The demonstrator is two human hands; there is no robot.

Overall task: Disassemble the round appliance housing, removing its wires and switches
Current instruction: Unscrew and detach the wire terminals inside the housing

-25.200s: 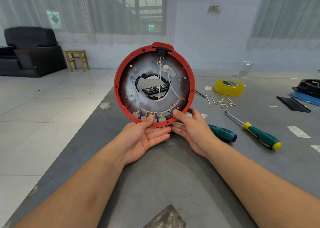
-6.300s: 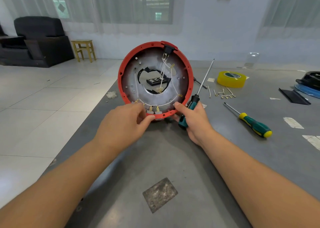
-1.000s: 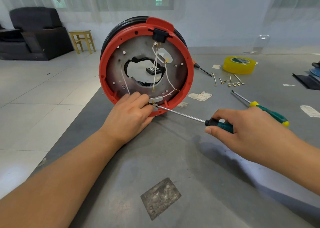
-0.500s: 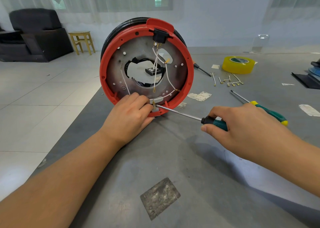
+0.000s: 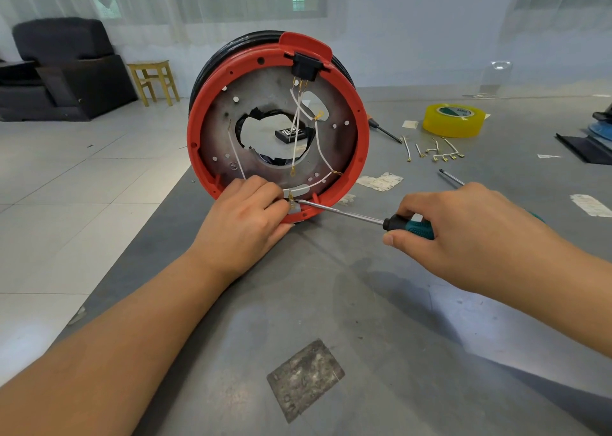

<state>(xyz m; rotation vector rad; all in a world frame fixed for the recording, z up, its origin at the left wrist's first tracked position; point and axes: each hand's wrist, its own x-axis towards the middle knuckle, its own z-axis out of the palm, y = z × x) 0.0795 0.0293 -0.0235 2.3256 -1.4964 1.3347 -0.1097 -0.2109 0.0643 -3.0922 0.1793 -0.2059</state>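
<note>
**Screwdriver tip set against a terminal at the housing's lower rim**

The left hand (image 5: 243,218) is curled against the bottom of the round housing (image 5: 278,121), its fingertips pinching at a small brass terminal (image 5: 291,199) at about 6 o'clock on the red rim. The right hand (image 5: 463,233) is closed round the teal handle of a screwdriver (image 5: 351,215), whose shaft is laid low across the table (image 5: 331,303) with its tip touching that same terminal.

Compared with a second ago, the right hand has been drawn slightly nearer the housing and the shaft has been pushed further in; the left hand has stayed where it was. Several seconds earlier the screwdriver was merely held upright beside the rim. From this it is judged that a wire connector is being prised off, and that most of the wiring is not yet removed.

The housing is stood on edge near the table's left border, open face toward the camera. White wires (image 5: 299,114) are still run from a black switch (image 5: 304,68) at 12 o'clock down to the lower rim. Beyond, at 2 o'clock from the housing, loose wire pieces (image 5: 437,152) and a yellow tape roll (image 5: 453,119) are laid. A second screwdriver (image 5: 452,178) is partly hidden behind the right hand.
</note>
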